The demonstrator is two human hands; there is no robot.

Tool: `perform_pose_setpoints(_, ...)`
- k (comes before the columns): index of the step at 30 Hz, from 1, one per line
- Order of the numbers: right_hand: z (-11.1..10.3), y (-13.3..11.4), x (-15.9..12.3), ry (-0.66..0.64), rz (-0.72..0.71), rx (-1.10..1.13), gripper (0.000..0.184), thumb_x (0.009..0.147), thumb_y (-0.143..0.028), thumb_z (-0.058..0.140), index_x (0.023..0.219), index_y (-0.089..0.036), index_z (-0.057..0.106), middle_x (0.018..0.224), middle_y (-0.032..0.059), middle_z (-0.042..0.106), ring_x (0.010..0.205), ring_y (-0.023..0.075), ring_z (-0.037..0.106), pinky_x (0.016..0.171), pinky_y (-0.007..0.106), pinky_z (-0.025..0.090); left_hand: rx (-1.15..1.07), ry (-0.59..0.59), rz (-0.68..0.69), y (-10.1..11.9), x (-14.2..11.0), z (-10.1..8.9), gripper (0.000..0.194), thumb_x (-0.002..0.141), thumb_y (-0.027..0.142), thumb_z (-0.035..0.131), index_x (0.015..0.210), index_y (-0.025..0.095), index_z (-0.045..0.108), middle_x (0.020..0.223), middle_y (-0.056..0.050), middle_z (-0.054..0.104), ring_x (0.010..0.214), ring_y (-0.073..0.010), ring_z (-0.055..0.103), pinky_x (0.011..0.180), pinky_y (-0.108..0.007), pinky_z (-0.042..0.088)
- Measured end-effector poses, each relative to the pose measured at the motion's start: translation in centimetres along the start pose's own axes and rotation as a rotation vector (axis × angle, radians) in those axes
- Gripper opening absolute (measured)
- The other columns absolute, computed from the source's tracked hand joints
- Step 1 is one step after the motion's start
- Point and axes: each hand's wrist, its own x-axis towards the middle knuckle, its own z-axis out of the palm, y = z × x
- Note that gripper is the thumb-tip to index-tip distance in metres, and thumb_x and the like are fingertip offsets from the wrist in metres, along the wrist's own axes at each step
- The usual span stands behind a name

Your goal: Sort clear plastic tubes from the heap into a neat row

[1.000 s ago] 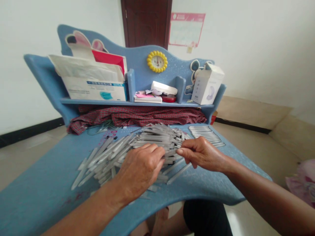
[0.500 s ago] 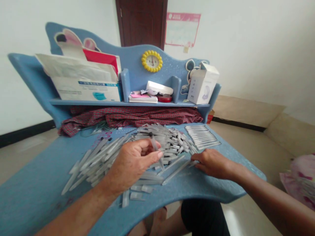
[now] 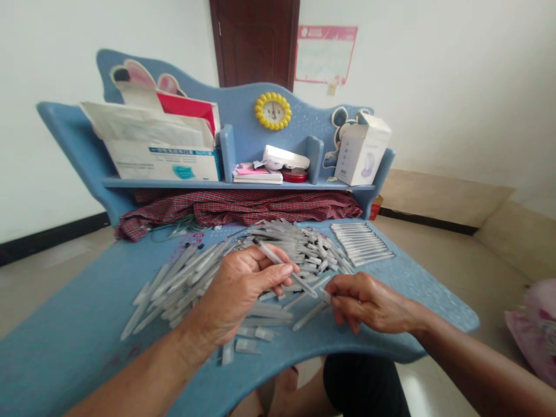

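My left hand [image 3: 243, 284] is closed on a translucent pen barrel [image 3: 307, 286] with a black end plug. The barrel slants, its plug end up to the left and its other end down toward my right hand [image 3: 369, 304]. That hand pinches a small translucent piece that looks like a pen cap [image 3: 325, 296], just short of the barrel's lower end. Left of my left hand spreads a heap of pen barrels [image 3: 174, 292]. Behind it lies a pile of short translucent caps [image 3: 319, 252], some with black ends. A few loose caps [image 3: 247, 346] lie near the front edge.
A neat row of pens [image 3: 362, 243] lies at the table's back right. Checked cloth [image 3: 260, 207] is bunched under the blue shelf [image 3: 243, 185]. On the shelf stand a mask box [image 3: 160, 159], a white box [image 3: 362, 153] and small items. The blue table [image 3: 78, 330] curves inward before my knees.
My left hand has tilted the pen barrel from near upright toward my right hand. The right hand has come off the table, moving left and nearer with the small cap. The view has shifted slightly.
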Motion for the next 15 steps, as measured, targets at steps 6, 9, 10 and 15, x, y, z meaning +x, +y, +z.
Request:
perform_pose_setpoints(6, 0.7, -0.1, 0.7, -0.003, -0.045, 0.083, 0.014, 0.090, -0.019, 0.039, 0.084, -0.016, 0.052, 0.071, -0.0002, 0.060, 0.049, 0.0070, 0.052, 0.048, 0.019, 0.042, -0.027, 0.017, 0.020, 0.1, 0.0, -0.1, 0.009, 0.071, 0.020, 0.069, 0.075, 0.014, 0.064, 0.071, -0.001, 0.067, 0.056, -0.0095, 0.056, 0.054, -0.022, 0.046)
perform_pose_setpoints(9, 0.7, 0.0, 0.9, 0.001, -0.049, 0.075, 0.014, 0.090, -0.019, 0.040, 0.084, -0.016, 0.052, 0.072, 0.0001, 0.060, 0.049, 0.0070, 0.052, 0.048, 0.019, 0.042, -0.038, 0.028, 0.025, 0.3, 0.0, -0.3, 0.009, 0.072, 0.019, 0.068, 0.076, 0.013, 0.063, 0.072, -0.001, 0.066, 0.058, -0.0100, 0.057, 0.055, -0.022, 0.046)
perform_pose_setpoints(10, 0.7, 0.0, 0.9, 0.001, -0.050, 0.070, 0.014, 0.090, -0.020, 0.041, 0.084, -0.016, 0.052, 0.071, -0.0001, 0.060, 0.049, 0.0069, 0.052, 0.048, 0.019, 0.042, -0.037, 0.034, 0.030, 0.3, 0.0, -0.4, 0.009, 0.072, 0.019, 0.068, 0.075, 0.013, 0.062, 0.072, -0.001, 0.066, 0.058, -0.0102, 0.057, 0.055, -0.022, 0.046)
perform_pose_setpoints(15, 0.9, -0.2, 1.2, 0.009, -0.058, 0.101, 0.014, 0.090, -0.023, 0.042, 0.085, -0.016, 0.053, 0.070, -0.0004, 0.060, 0.048, 0.0068, 0.052, 0.047, 0.018, 0.041, -0.036, 0.023, 0.029, 0.2, -0.1, -0.5, 0.008, 0.072, 0.018, 0.068, 0.074, 0.012, 0.063, 0.074, -0.002, 0.066, 0.058, -0.0100, 0.057, 0.055, -0.023, 0.047)
